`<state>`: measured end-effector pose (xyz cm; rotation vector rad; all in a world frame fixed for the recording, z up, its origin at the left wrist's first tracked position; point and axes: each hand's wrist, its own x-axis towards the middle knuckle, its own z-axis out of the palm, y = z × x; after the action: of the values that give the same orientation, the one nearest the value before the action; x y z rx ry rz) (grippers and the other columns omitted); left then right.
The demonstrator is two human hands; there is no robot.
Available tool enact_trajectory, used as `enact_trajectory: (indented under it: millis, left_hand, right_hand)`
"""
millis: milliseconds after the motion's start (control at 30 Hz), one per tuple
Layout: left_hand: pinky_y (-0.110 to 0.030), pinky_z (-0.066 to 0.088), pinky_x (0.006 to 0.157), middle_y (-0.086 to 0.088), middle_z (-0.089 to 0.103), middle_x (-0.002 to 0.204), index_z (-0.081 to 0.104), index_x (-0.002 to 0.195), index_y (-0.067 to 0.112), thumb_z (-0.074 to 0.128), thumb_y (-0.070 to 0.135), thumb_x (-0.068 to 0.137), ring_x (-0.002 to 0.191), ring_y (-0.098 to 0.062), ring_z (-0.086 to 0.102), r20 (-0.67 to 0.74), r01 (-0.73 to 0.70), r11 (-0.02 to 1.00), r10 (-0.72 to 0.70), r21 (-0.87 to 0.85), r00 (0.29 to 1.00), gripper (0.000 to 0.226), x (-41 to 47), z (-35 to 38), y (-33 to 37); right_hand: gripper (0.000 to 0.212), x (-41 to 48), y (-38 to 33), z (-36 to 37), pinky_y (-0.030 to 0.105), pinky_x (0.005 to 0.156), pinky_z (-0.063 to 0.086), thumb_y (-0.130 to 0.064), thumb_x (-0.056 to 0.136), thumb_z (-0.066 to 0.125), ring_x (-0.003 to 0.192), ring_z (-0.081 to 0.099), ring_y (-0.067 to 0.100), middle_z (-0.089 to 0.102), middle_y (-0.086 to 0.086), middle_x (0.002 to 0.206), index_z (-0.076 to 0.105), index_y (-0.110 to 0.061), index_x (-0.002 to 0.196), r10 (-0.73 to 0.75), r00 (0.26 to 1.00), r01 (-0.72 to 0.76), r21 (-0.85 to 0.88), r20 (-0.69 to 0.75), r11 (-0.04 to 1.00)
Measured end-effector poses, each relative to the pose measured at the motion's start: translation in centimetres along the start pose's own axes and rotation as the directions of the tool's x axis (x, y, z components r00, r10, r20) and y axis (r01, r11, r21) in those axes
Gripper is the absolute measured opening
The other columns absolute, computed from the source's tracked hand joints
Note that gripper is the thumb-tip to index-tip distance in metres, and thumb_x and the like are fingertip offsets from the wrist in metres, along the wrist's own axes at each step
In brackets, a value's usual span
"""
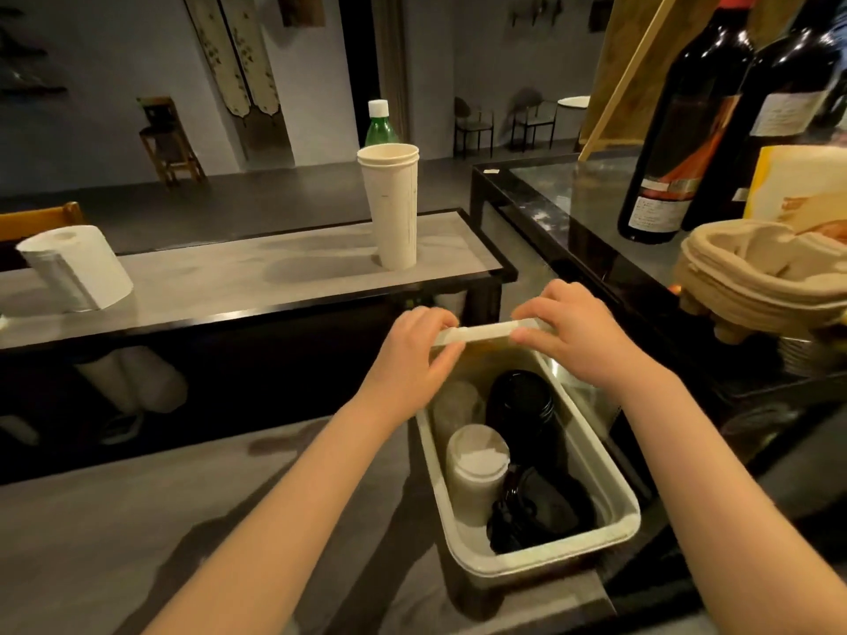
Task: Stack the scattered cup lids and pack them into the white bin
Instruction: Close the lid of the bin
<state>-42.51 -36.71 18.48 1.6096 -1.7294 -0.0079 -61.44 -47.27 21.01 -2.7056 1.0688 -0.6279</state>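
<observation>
1. Grey matte worktop (137, 520); the bin sits close to its 3 o'clock edge; a sideways shove could send it off.
2. White rectangular plastic bin (550, 559), at 5 o'clock in view; lifting it by one end could tilt it.
3. Black round lid stack (520, 405) and pale translucent lid stack (476, 465), both inside the bin; a tilt would likely topple them.
4. Left hand (412, 355) and right hand (577, 332), fingers curled over the bin's 12 o'clock rim; the thin lip may slip.

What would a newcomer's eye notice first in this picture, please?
The left hand and the right hand grip the far rim of the white bin in the centre. Inside it sit a black lid stack and a white lid stack. Behind, stacked paper cups stand on the far counter.
</observation>
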Motion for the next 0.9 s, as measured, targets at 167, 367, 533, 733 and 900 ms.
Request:
enact_trajectory:
  millis: [167, 367, 533, 733, 900]
  left_hand:
    - [-0.018, 0.034, 0.081, -0.005, 0.062, 0.095, 0.062, 0.100, 0.007, 0.060, 0.033, 0.082, 0.092, -0.010, 0.046, 0.097, -0.138, 0.989, 0.133, 0.050, 0.986, 0.031, -5.9, 3.3, -0.2]
    - [-0.016, 0.036, 0.077, -0.003, 0.059, 0.090, 0.057, 0.104, 0.012, 0.062, 0.034, 0.077, 0.087, -0.011, 0.045, 0.192, -0.132, 0.989, 0.141, -0.060, 0.971, 0.035, -11.4, 6.9, 1.5]
    - [-0.028, 0.037, 0.093, -0.008, 0.055, 0.114, 0.050, 0.126, 0.008, 0.068, 0.025, 0.082, 0.107, -0.023, 0.047, 0.419, -0.089, 0.996, 0.089, -0.020, 0.904, 0.051, -13.7, 8.4, 2.6]
    - [-0.041, 0.019, 0.114, -0.008, 0.026, 0.146, 0.043, 0.137, 0.019, 0.058, 0.040, 0.087, 0.137, -0.025, 0.015, 0.539, -0.069, 0.976, -0.056, 0.208, 0.840, 0.056, -14.6, 9.2, 2.5]
    - [-0.040, 0.010, 0.119, -0.009, 0.014, 0.157, 0.040, 0.141, 0.026, 0.057, 0.045, 0.087, 0.146, -0.025, 0.004, 0.600, -0.020, 0.975, -0.121, 0.223, 0.791, 0.060, -13.3, 9.2, 1.4]
  right_hand:
    - [0.049, -7.2, 0.6, 2.8, 0.030, 0.089, 0.035, -0.047, 0.074, 0.072, 0.100, 0.041, 0.013, 0.043, -0.012, 0.094, 0.063, -0.027, 0.118, 0.108, 0.993, -0.113, 0.094, 0.056, 0.989]
    - [0.070, -13.0, 1.5, 5.2, 0.031, 0.096, 0.037, -0.043, 0.064, 0.081, 0.096, 0.036, 0.007, 0.042, -0.017, 0.091, 0.056, -0.029, 0.128, 0.197, 0.966, -0.208, 0.048, 0.169, 0.977]
    - [0.078, -14.8, 2.0, 6.8, 0.027, 0.095, 0.037, -0.045, 0.069, 0.077, 0.103, 0.038, 0.011, 0.041, -0.010, 0.098, 0.044, -0.031, 0.138, 0.245, 0.910, -0.237, -0.064, 0.336, 0.969]
    - [0.083, -15.9, 2.4, 8.1, 0.025, 0.096, 0.036, -0.047, 0.073, 0.074, 0.099, 0.026, 0.010, 0.033, -0.008, 0.101, 0.033, -0.035, 0.144, 0.281, 0.890, -0.255, -0.120, 0.359, 0.960]
    - [0.080, -15.3, 2.6, 8.4, 0.023, 0.099, 0.033, -0.047, 0.077, 0.070, 0.099, 0.019, 0.008, 0.030, -0.007, 0.103, 0.031, -0.033, 0.146, 0.289, 0.875, -0.267, -0.112, 0.388, 0.957]
